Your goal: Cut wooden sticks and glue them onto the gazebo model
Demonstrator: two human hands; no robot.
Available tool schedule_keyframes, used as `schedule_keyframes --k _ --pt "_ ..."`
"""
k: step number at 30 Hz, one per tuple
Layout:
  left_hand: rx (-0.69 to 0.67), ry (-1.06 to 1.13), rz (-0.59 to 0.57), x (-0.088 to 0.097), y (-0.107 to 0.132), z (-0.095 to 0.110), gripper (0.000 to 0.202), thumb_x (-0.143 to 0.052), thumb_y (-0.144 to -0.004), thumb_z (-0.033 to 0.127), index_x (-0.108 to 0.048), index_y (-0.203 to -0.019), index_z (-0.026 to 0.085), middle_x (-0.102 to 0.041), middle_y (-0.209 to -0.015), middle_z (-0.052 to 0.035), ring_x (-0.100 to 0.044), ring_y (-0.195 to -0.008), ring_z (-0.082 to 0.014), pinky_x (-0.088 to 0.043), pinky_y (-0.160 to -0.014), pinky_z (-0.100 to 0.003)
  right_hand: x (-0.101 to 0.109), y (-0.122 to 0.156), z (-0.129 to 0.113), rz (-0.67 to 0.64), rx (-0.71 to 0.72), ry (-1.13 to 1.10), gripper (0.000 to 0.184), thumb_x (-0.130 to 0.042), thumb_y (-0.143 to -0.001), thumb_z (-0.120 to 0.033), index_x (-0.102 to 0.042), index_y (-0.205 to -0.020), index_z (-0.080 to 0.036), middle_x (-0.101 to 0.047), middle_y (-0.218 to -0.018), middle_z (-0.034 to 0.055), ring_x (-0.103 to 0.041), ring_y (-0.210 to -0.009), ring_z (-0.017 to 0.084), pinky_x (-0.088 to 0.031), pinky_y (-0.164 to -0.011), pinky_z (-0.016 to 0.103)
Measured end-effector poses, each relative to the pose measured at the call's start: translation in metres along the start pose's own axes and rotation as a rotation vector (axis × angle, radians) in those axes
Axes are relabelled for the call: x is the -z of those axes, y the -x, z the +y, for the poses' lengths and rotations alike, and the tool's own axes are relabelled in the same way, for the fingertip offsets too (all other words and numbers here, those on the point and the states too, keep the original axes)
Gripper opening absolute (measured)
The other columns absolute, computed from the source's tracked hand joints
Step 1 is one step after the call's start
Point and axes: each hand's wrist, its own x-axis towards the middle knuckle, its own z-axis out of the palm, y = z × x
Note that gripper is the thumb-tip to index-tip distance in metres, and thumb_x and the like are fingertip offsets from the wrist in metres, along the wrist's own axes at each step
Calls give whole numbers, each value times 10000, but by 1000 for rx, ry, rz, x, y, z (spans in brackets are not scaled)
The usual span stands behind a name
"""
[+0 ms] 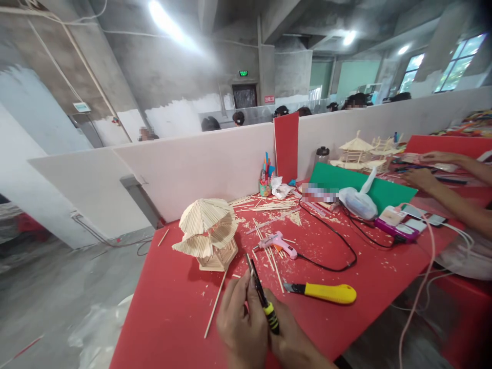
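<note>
My right hand [286, 328] is closed around a slim black tool with a yellow-and-black handle [271, 316]; its exact kind is hard to make out. Beside its shaft, my left hand [241, 320] is closed in a pinch, and what lies between those fingers is hidden. Just beyond them stands a small pavilion model [207, 230] made of thin wooden sticks, with a two-tier roof. A pink glue gun [279, 245] lies past the tool on top of loose sticks. To the right rests a yellow utility knife [330, 293], its blade pointing left.
Wooden sticks [269, 204] and shavings litter the red table [172, 307]. A white partition [215, 159] borders the back. On the right are a green board [326, 177], a purple power strip [397, 230] with cables, another stick model [357, 146] and a co-worker's hands [421, 179].
</note>
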Motion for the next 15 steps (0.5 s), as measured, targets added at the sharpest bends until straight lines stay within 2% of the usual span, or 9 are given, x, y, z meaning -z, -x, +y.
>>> schedule_keyframes --k 4,10,15 --pt "-5 -3 0 0 2 -1 150 -596 -879 176 -740 -921 184 -724 -798 -67 -689 -683 -166 -540 -576 -219 0 2 1 26 -1 96 394 -666 -818 -453 -588 -1117 -209 -684 -960 59 -645 -879 222 -534 -794 320" --pt "-38 -32 -18 2 -5 1 166 -563 -895 146 -723 -926 177 -705 -775 -54 -677 -678 -155 -544 -622 -226 0 -2 4 79 53 156 395 -663 -813 -417 -606 -1137 -199 -676 -980 73 -633 -885 221 -527 -801 320" --pt "-63 -37 -3 3 -13 1 170 -560 -896 131 -715 -948 175 -713 -816 -51 -675 -686 -142 -536 -634 -216 -7 -13 8 116 94 117 411 -687 -786 -452 -631 -1100 -192 -682 -894 60 -613 -785 202 -519 -725 292"
